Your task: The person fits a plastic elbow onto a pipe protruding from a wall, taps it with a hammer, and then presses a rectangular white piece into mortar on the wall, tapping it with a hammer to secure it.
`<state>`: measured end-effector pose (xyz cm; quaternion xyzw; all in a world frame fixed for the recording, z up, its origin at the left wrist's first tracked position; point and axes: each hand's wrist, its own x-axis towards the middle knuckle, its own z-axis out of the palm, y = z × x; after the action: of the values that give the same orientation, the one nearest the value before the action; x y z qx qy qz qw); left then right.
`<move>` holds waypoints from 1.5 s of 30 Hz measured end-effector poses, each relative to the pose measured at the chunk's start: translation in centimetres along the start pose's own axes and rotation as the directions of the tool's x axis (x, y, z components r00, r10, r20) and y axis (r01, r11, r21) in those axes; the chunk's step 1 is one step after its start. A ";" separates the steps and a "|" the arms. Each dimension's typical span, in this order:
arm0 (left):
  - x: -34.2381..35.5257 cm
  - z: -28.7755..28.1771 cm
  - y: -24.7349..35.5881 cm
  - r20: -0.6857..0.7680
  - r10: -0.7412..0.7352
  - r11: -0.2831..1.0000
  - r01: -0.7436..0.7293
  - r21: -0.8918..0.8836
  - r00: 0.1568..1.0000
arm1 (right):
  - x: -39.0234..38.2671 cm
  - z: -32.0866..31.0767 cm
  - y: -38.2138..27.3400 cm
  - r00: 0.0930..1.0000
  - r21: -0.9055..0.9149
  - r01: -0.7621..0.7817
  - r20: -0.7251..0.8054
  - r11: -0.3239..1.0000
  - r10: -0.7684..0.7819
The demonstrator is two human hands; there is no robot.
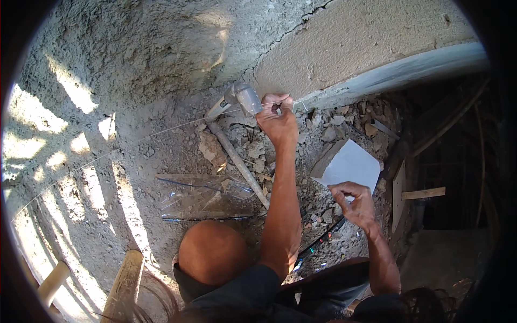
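Note:
My left hand [277, 119] pinches a thin pale string [161, 132] against the foot of the plastered wall, just right of a grey pipe elbow [245, 99]. The string runs away toward the lower left. An upright pipe section joins the elbow to a grey pipe [237, 161] lying on the rubble. My right hand [353, 203] is lower right, fingers curled into a pinch at the near edge of a pale tile piece [350, 167]; I cannot make out what, if anything, is between the fingertips.
A plastered wall [350, 43] with a crack and ledge borders the rough ground [81, 134]. Clear plastic sheet [199, 196], broken rubble [328, 134] and a black hose [318, 242] lie around. Wooden poles [124, 285] stand lower left; boards [423, 192] and a dark recess are right. My bare knee is below.

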<state>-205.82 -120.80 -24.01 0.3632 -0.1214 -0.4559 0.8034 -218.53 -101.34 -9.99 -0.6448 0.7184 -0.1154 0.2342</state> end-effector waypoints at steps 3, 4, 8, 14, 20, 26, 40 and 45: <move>1.1 -1.1 0.6 0.032 -0.022 0.998 0.020 0.060 0.999 | -2.5 3.1 3.3 0.932 -0.013 -0.282 0.233 0.959 0.277; 1.3 -1.1 0.6 0.055 -0.032 0.995 0.027 0.098 0.998 | -3.2 4.0 5.3 0.931 -0.009 -0.282 0.238 0.959 0.276; 0.6 0.1 -0.5 0.101 -0.077 0.995 0.069 0.073 0.992 | -6.2 6.7 12.0 0.677 -0.328 -0.419 0.508 0.847 0.532; 1.3 -1.3 0.4 0.079 -0.030 0.996 0.023 0.085 0.996 | -9.1 11.6 12.2 0.488 -0.265 -0.738 0.426 0.621 0.762; 1.0 -1.6 0.0 0.085 0.004 0.995 -0.013 0.102 0.996 | -13.0 11.9 14.6 0.793 -0.499 -0.468 0.126 0.729 0.596; 1.4 -0.5 0.2 0.122 -0.016 1.000 0.017 -0.007 0.992 | -11.5 7.0 16.0 0.865 -0.417 -0.476 -0.060 0.775 0.499; 1.1 -0.2 -0.1 0.157 -0.007 0.999 0.015 -0.048 0.988 | -5.1 9.5 15.5 0.954 -0.033 -0.300 -0.007 0.953 0.300; 2.0 -2.6 -0.3 0.126 0.017 0.993 -0.032 0.118 0.992 | -0.4 14.9 11.8 0.954 -0.152 -0.223 0.170 0.963 0.247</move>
<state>-203.51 -121.34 -26.29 0.3799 -0.2028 -0.4597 0.7767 -221.60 -97.24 -28.29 -0.5764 0.7710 0.0217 0.2700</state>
